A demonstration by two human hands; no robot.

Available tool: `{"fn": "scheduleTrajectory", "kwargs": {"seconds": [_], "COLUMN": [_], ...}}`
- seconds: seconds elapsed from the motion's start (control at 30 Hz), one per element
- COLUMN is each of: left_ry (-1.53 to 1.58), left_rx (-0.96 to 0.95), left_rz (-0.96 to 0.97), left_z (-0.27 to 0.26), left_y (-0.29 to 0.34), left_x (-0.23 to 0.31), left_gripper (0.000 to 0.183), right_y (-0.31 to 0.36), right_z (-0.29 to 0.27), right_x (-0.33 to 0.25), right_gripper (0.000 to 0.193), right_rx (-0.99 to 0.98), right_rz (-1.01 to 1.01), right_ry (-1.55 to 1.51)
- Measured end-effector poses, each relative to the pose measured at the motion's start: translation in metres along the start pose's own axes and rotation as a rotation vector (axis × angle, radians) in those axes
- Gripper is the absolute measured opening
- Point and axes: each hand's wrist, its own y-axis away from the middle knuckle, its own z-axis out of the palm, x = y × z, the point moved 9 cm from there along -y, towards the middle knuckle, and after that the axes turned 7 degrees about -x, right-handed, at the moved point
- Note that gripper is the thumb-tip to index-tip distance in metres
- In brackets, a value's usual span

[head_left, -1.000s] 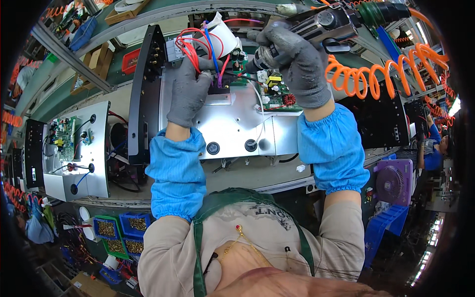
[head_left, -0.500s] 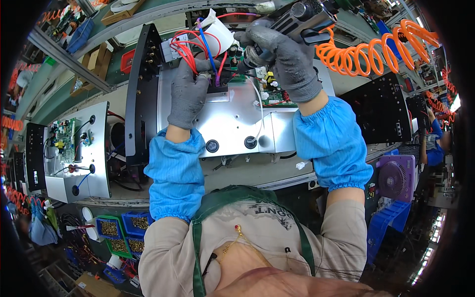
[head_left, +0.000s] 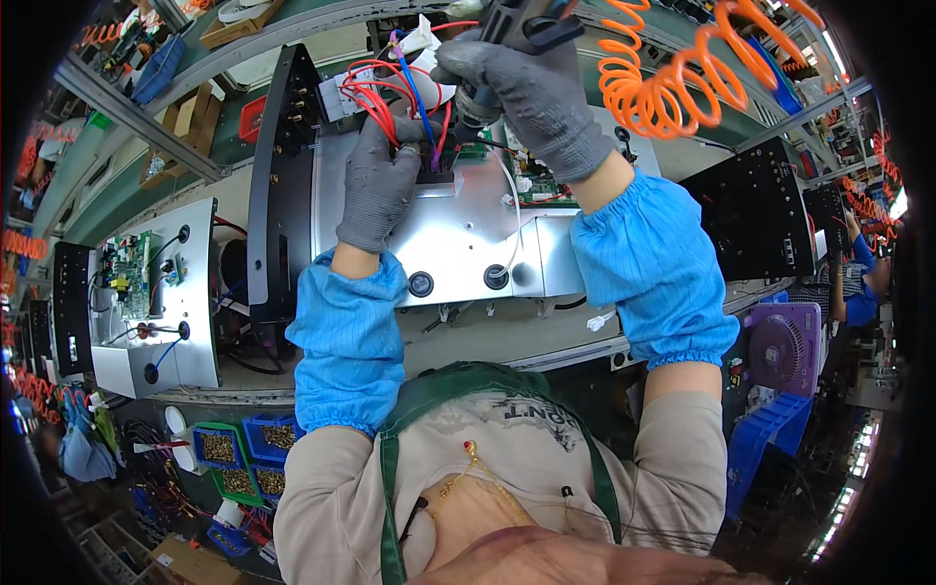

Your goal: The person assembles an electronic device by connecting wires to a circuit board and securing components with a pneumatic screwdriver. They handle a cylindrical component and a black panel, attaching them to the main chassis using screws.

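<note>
My gloved left hand [head_left: 378, 187] is closed around a bunch of red wires [head_left: 375, 96] over a silver metal chassis [head_left: 448, 239]. A blue wire [head_left: 410, 88] and purple-ended leads stand beside its fingertips. My gloved right hand [head_left: 546, 109] grips a dark pneumatic screwdriver [head_left: 522, 27], with its nose pointing down beside the left fingers. The tip is hidden, so I cannot tell whether it touches a screw. Right of the tool, partly covered by my right hand, lies a green circuit board [head_left: 538, 187]. A black panel [head_left: 276, 190] stands along the chassis's left side.
An orange coiled hose [head_left: 673, 102] hangs at the upper right. Another chassis with a board [head_left: 161, 292] stands left, and a black unit [head_left: 751, 210] right. Lower left are blue bins [head_left: 273, 436] of brass-coloured parts. A purple fan [head_left: 783, 346] stands at the right; a co-worker [head_left: 858, 283] is beyond.
My right hand has brought the screwdriver leftward, closer to my left hand, and the tool is more upright. The orange hose has swung left. My left hand has shifted slightly, still on the red wires.
</note>
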Motion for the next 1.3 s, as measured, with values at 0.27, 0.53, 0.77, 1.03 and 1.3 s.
{"fn": "scheduleTrajectory", "kwargs": {"seconds": [0.27, 0.53, 0.77, 1.03, 1.3], "left_ry": [0.078, 0.014, -0.009, -0.117, -0.149], "left_rx": [-0.032, -0.048, 0.012, 0.011, -0.004], "left_rz": [-0.032, -0.056, -0.072, -0.068, -0.113], "left_z": [0.005, 0.007, -0.003, 0.003, 0.004], "left_y": [-0.001, -0.003, -0.001, 0.004, 0.007], "left_x": [-0.003, -0.006, -0.01, -0.003, -0.005], "left_gripper": [0.017, 0.017, 0.015, 0.026, 0.027], "right_y": [0.002, -0.013, -0.031, -0.022, -0.015], "right_z": [-0.003, 0.0, 0.032, 0.029, 0.025], "right_x": [-0.017, 0.016, 0.0, 0.014, 0.016], "right_gripper": [0.02, 0.019, 0.049, 0.04, 0.03], "right_rx": [0.029, 0.005, 0.031, 0.009, 0.022], "right_rz": [-0.204, 0.167, 0.129, 0.068, 0.114], "right_ry": [0.141, -0.019, 0.122, -0.163, -0.044]}}
